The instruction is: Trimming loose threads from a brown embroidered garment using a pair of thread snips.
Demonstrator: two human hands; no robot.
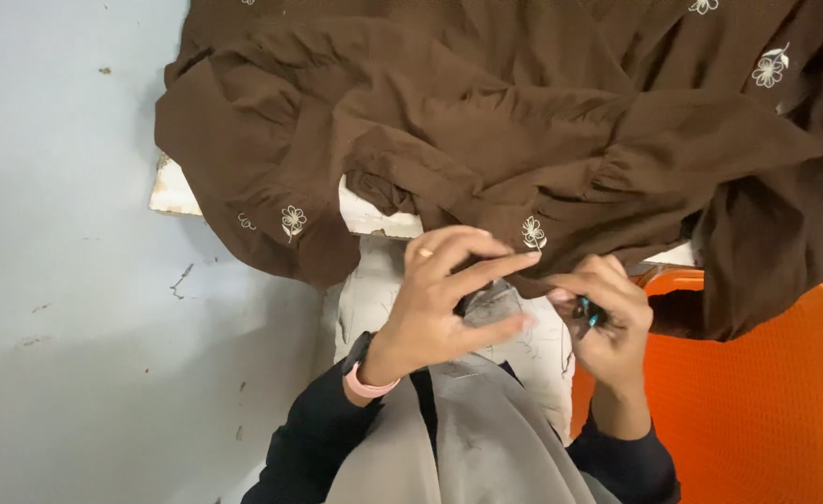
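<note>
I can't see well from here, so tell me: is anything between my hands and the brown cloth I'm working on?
Nothing visible. The left hand pinches the edge of the brown cloth directly, and the right hand, holding a small teal tool, is right against it.

A pale blue-grey floor is taking up the whole left side, lying flat and evenly lit, with small dark chips and scuff marks showing here and there across it. A white worktop with a worn, chipped edge is running across the middle, its paint flaking along the rim. At the lower right an orange plastic chair with a fine mesh pattern is standing just beside the worktop. Soft, even light is falling over everything, casting hardly any shadows.
</note>
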